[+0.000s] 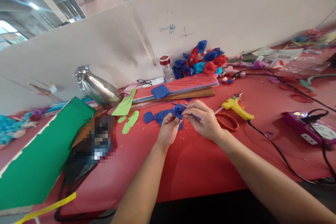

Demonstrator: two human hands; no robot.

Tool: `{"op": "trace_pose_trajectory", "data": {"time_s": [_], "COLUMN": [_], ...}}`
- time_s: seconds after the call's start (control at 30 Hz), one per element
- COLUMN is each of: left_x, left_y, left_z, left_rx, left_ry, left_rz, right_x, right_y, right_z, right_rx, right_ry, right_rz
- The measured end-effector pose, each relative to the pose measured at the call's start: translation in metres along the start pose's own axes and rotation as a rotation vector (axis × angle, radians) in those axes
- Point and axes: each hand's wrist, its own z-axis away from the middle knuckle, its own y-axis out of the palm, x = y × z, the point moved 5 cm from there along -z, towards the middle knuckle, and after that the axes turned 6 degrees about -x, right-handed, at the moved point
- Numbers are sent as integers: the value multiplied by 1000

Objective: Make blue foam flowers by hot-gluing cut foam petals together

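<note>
Between my two hands is a blue paper flower (178, 110), held up over the red table. My left hand (169, 128) pinches it from below, thumb against its base. The fingers of my right hand (201, 119) are closed on the flower's right edge. Several cut blue petals (160, 116) lie just behind and left of my hands. Light green petal pieces (130, 122) rest farther left. A yellow hot glue gun (235, 106) lies to the right of my right hand, beside orange-handled scissors (229, 121) partly hidden by that hand.
Behind my hands lies a stack of coloured sheets (193, 87); finished red and blue flowers (204, 59) and a glass jar (167, 68) stand beyond. At left are a metal jug (98, 89) and a green board (44, 157). A purple power strip (309, 127) with cables sits at right.
</note>
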Motion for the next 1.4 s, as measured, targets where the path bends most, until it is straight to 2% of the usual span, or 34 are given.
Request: {"op": "trace_pose_trajectory", "data": {"time_s": [0.1, 0.27, 0.37, 0.7, 0.97, 1.17, 1.4], "left_x": [0, 1, 2, 4, 3, 3, 4], "left_y": [1, 1, 2, -1, -1, -1, 1], "left_z": [0, 1, 1, 0, -1, 0, 1], "left_rx": [28, 42, 49, -28, -42, -26, -46], "left_ry": [10, 46, 56, 32, 46, 38, 24], "left_rz": [-21, -66, -62, -60, -74, -64, -71], "right_x": [6, 13, 13, 11, 17, 9, 10], "right_y": [-2, 3, 6, 4, 0, 6, 6], "right_z": [-1, 5, 9, 12, 7, 8, 12], "right_rx": [-7, -7, -6, -31, -92, -26, -32], "right_ry": [-58, -175, -205, -217, -111, -71, -195], "right_rz": [65, 341, 418, 458, 312, 466, 488]}}
